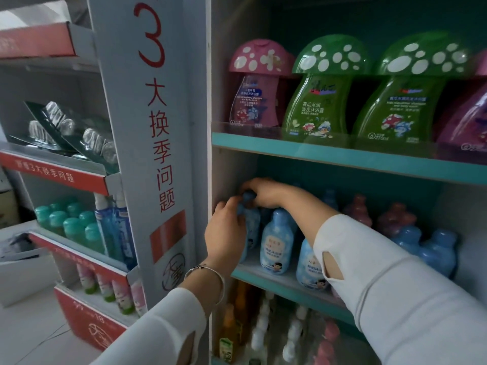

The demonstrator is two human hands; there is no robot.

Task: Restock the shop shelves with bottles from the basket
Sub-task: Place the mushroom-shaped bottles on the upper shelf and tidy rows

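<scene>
Both hands reach into the middle shelf (263, 281) of a teal shop unit, at its far left end. My left hand (226, 233) wraps the body of a light blue bottle (250, 219) standing against the side wall. My right hand (261, 193) closes over that bottle's blue cap from above. Just right of it stand more blue bottles (276, 243) with a cartoon label, upright in a row. The basket is out of view.
Pink bottles (358, 209) and more blue ones (437, 251) fill the shelf's right side. Mushroom-capped pink and green bottles (316, 85) line the shelf above. A white and red cardboard display stand (155, 127) with small bottles stands close on the left. Lower shelf holds mixed bottles (263, 330).
</scene>
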